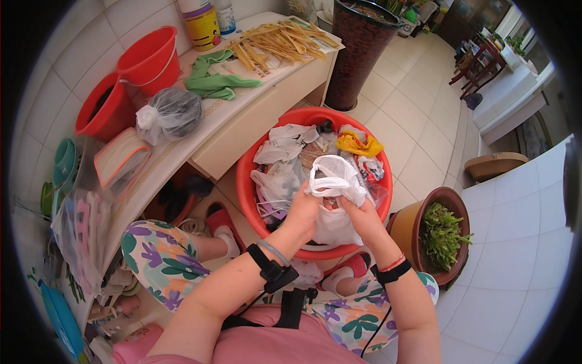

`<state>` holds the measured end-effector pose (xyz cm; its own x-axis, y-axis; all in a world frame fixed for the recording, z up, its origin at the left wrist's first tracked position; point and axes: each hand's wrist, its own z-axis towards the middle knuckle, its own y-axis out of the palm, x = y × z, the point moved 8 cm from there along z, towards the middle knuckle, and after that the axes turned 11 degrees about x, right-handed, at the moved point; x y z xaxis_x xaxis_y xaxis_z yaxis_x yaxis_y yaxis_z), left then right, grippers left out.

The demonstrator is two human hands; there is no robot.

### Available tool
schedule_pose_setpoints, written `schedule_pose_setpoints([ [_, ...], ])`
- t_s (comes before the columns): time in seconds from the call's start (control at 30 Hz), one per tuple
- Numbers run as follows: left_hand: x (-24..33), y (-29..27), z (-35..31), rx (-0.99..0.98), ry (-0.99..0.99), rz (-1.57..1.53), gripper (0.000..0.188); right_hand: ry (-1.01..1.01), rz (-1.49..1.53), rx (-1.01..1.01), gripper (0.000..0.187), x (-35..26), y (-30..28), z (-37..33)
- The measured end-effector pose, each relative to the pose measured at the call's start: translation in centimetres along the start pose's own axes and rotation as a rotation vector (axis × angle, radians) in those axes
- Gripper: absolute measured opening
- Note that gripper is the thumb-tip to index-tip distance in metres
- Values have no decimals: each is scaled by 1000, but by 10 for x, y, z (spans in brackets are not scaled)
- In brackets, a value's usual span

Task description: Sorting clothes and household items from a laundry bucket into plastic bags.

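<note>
Both hands hold a white plastic bag (337, 225) by its upper part, over a round red tub (247, 209). My left hand (303, 212) grips the bag's left side near the handles, and my right hand (362, 217) closes on its right side. Something reddish shows through the bag's opening, too small to name. Inside the tub lie several crumpled bags, among them a pale plastic bag (285, 145) at the left and a yellow bag (360, 143) at the back right.
Along the left runs a counter (233, 121) with red buckets (148, 60), a green cloth (219, 76), dried yellowish strips (282, 43) and a tied clear bag (173, 114). A tall dark planter (364, 54) stands behind the tub. At the right sits a potted plant (442, 233).
</note>
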<state>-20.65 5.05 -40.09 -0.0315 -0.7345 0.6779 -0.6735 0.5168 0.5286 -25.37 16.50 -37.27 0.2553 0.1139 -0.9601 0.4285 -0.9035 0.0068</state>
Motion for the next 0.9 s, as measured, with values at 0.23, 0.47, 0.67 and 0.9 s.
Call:
schedule_pose_setpoints([
  [0.23,-29,-19,10,24,-204,-140,12,-48,-67,-179,28,2,10,-5],
  [0.47,-43,1,7,-355,1144,1206,21,-96,-412,-205,28,21,9,4],
  [0.67,-28,-11,3,-218,34,534,27,36,-91,-40,26,16,-2,5],
  [0.9,-39,1,4,-379,434,809,34,-176,-304,-112,26,25,4,12],
])
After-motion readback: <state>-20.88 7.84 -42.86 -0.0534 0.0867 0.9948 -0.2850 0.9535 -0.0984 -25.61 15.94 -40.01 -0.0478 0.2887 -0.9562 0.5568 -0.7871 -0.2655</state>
